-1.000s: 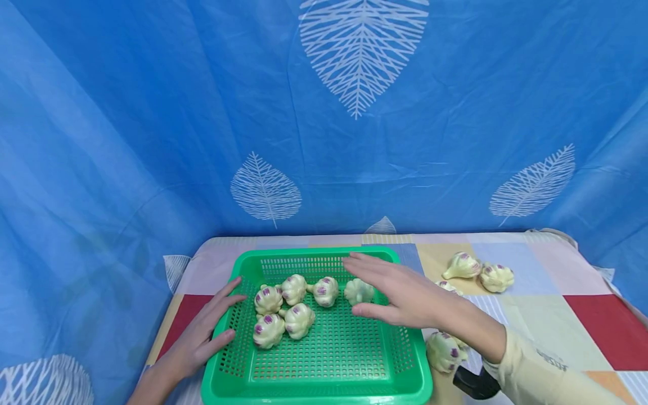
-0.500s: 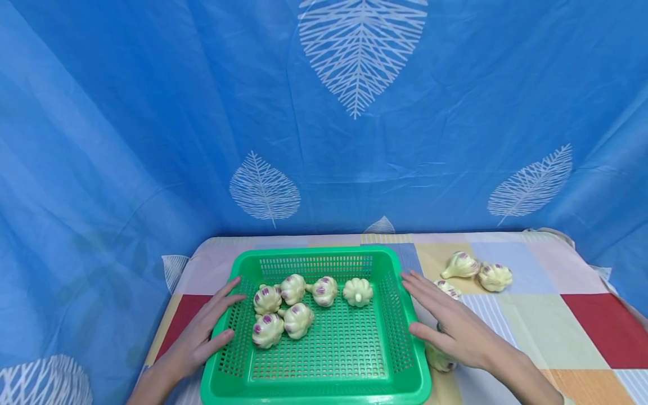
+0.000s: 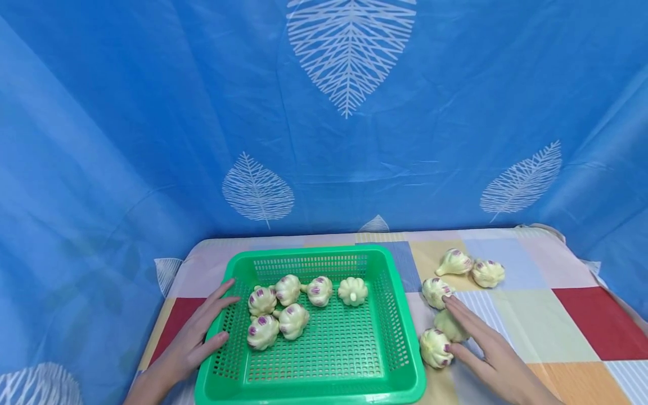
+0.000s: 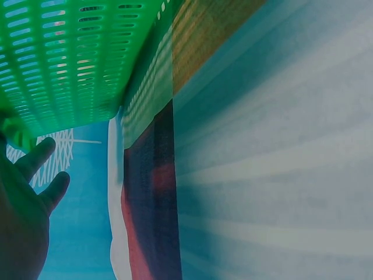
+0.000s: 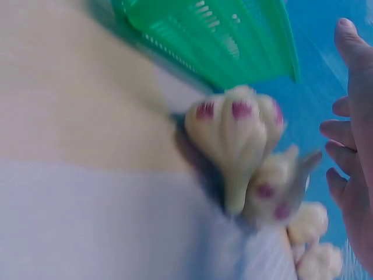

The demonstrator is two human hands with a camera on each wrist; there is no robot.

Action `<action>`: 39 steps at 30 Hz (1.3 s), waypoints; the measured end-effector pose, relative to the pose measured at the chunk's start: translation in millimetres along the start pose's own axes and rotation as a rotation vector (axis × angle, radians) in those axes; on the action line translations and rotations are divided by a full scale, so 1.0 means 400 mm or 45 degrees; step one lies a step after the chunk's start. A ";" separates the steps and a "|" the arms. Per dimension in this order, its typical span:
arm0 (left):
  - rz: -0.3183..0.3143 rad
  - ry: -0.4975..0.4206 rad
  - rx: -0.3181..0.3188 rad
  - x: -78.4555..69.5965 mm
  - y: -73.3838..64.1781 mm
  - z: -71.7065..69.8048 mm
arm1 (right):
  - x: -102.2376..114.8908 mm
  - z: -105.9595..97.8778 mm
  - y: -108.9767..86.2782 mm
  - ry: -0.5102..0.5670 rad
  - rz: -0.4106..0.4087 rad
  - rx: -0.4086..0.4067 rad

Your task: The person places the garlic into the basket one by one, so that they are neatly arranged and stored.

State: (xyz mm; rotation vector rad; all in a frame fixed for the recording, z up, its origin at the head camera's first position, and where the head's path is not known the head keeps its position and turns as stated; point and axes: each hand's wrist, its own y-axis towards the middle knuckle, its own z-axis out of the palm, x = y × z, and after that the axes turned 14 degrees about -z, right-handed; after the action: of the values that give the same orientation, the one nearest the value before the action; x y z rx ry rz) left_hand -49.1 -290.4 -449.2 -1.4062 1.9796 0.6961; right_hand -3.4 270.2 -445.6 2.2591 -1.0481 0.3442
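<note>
In the head view my left hand [image 3: 189, 334] lies with fingers spread along the left rim of a green plastic basket [image 3: 334, 351]. Several cream garlic bulbs [image 3: 293, 321] with purple marks sit inside it, mostly toward the left and back. My right hand [image 3: 491, 351], thumb apart from the fingers, hovers over bulbs outside the basket's right wall. Its thumb tip is right at the nearest garlic bulb [image 3: 435, 348]; its fingertips overlap another bulb [image 3: 436, 292]. A third, shaded bulb [image 3: 450, 325] lies between, partly covered. The right wrist view shows open fingers [image 5: 344, 134] beside the bulbs.
Farther back on the right, two more garlic bulbs [image 3: 488, 273] lie side by side on the patchwork tablecloth [image 3: 526, 320]. A blue curtain [image 3: 430, 140] with white leaf prints hangs behind and to both sides of the table.
My right hand has moved from above the basket, out past its right rim, to the bulbs on the cloth. The left hand stays at the left rim. The head view has shifted slightly.
</note>
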 end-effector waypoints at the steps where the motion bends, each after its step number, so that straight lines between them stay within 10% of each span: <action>1: 0.003 -0.002 0.000 0.000 0.000 0.000 | -0.004 0.000 -0.013 -0.001 0.010 -0.020; 20: 0.045 -0.016 -0.005 0.004 0.005 0.007 | -0.196 -0.027 -0.174 0.263 0.764 -0.311; 32: 0.048 -0.018 -0.010 0.007 0.006 0.004 | -0.349 -0.083 -0.092 0.695 0.728 -0.562; 39: 0.072 -0.071 0.003 0.010 0.004 0.008 | -0.386 -0.088 -0.039 0.638 0.667 -0.457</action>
State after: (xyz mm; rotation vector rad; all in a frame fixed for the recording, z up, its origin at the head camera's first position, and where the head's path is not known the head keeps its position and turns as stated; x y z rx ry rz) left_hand -51.3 -290.3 -454.1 -1.3200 1.9825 0.7499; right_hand -91.6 392.3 -497.2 1.4513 -1.2830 0.8178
